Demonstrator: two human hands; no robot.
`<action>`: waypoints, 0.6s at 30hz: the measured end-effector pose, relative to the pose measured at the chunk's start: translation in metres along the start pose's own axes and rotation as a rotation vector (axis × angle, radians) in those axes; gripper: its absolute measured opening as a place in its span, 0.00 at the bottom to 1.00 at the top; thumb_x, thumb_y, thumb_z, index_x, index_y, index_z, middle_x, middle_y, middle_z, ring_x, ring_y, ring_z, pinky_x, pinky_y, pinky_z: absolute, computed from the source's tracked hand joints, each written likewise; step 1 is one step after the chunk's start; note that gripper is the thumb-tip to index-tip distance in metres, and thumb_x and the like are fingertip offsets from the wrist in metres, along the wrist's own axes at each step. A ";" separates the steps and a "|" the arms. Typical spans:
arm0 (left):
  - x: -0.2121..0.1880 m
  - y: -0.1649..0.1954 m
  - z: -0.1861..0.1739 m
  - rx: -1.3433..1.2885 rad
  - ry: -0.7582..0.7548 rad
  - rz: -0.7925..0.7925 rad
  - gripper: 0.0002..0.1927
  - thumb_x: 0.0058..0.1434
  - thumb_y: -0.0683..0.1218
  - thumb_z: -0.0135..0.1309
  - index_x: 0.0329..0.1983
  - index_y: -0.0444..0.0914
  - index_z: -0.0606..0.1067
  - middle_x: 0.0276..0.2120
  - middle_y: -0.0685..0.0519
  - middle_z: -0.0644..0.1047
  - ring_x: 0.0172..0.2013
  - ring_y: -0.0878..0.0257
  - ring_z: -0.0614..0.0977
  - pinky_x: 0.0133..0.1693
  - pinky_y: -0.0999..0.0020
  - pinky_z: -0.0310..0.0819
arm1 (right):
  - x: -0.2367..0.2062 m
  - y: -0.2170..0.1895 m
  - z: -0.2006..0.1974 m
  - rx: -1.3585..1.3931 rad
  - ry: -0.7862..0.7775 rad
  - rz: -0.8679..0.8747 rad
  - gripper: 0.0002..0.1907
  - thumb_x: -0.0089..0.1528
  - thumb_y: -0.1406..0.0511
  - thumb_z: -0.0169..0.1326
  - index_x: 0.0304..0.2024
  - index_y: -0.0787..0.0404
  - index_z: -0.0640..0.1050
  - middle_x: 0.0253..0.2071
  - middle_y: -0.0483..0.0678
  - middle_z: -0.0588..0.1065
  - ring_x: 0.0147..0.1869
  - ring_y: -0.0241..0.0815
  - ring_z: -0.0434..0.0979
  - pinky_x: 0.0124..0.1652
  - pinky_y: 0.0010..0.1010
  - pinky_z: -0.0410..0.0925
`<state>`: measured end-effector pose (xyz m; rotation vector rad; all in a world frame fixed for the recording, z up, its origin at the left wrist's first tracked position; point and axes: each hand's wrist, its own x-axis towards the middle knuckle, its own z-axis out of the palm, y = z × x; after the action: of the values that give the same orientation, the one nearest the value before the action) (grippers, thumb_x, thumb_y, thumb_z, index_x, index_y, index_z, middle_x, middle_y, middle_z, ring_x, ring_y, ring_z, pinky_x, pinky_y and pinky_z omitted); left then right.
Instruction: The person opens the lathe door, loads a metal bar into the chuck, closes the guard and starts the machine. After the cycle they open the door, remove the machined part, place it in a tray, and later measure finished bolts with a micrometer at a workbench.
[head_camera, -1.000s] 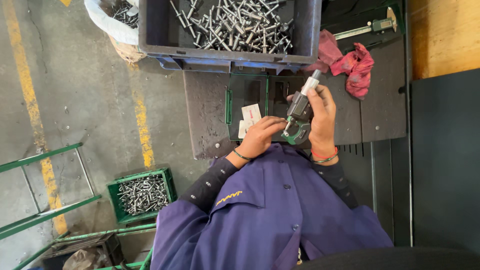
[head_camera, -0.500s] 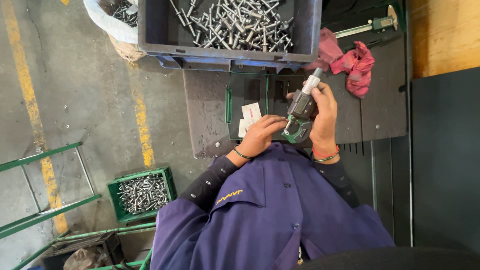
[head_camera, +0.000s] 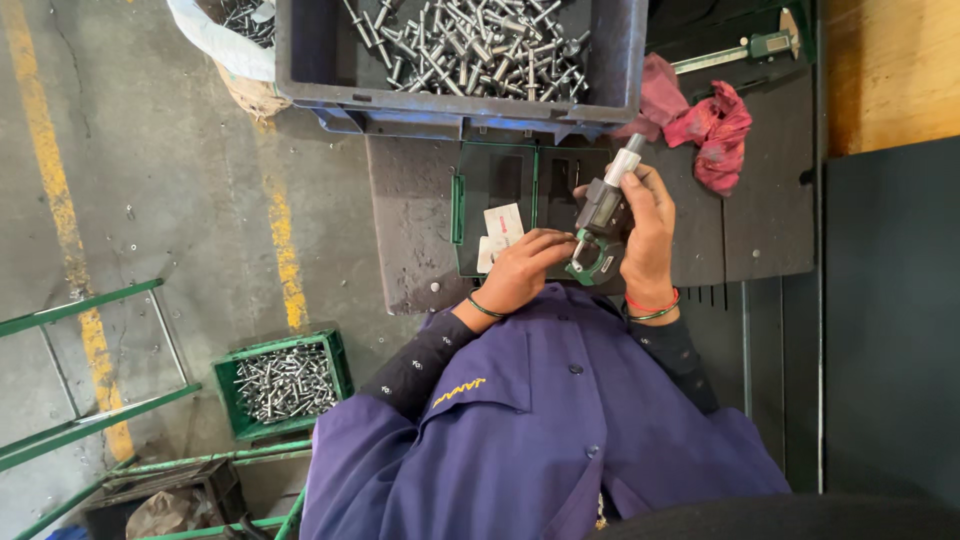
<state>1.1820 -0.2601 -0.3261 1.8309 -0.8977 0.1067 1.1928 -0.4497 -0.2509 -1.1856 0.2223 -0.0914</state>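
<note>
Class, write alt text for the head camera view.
A person in a purple jacket holds a measuring gauge in the right hand; the left hand touches its jaw end. Ahead, a grey bin holds metal bolts.

Single head-worn view, looking steeply down from above.

Faces down over the wearer's purple jacket (head_camera: 540, 430) at the bottom edge, onto the dark bench (head_camera: 760, 230) at centre and the concrete floor (head_camera: 160, 200) on the left. Near enough to fill mid-frame with both hands, left hand (head_camera: 520, 270) and right hand (head_camera: 648, 235), yet wide enough to take in the grey bin (head_camera: 620, 60) at the top edge and the green crate (head_camera: 335, 365) low left. No second view, so nothing shared.
</note>
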 end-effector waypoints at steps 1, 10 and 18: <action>0.000 0.000 0.000 0.005 0.001 0.004 0.29 0.50 0.29 0.49 0.56 0.39 0.75 0.54 0.51 0.77 0.55 0.51 0.78 0.52 0.59 0.77 | 0.001 0.001 -0.001 0.002 -0.003 -0.008 0.12 0.73 0.62 0.47 0.51 0.65 0.71 0.42 0.60 0.80 0.38 0.40 0.82 0.40 0.29 0.75; 0.000 0.001 0.001 0.025 -0.025 -0.015 0.29 0.49 0.29 0.48 0.55 0.40 0.75 0.54 0.52 0.77 0.55 0.51 0.78 0.51 0.60 0.78 | 0.002 0.008 -0.005 -0.035 -0.016 -0.060 0.11 0.72 0.64 0.49 0.51 0.66 0.70 0.40 0.56 0.79 0.41 0.41 0.83 0.40 0.31 0.76; -0.002 -0.001 0.002 0.015 -0.012 0.005 0.29 0.50 0.29 0.48 0.55 0.41 0.75 0.55 0.53 0.77 0.56 0.52 0.78 0.52 0.60 0.78 | -0.001 0.007 -0.004 -0.022 -0.024 -0.059 0.11 0.73 0.63 0.48 0.51 0.65 0.71 0.40 0.54 0.79 0.41 0.41 0.82 0.41 0.30 0.76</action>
<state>1.1803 -0.2604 -0.3292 1.8454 -0.9118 0.1060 1.1908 -0.4509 -0.2590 -1.2143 0.1677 -0.1271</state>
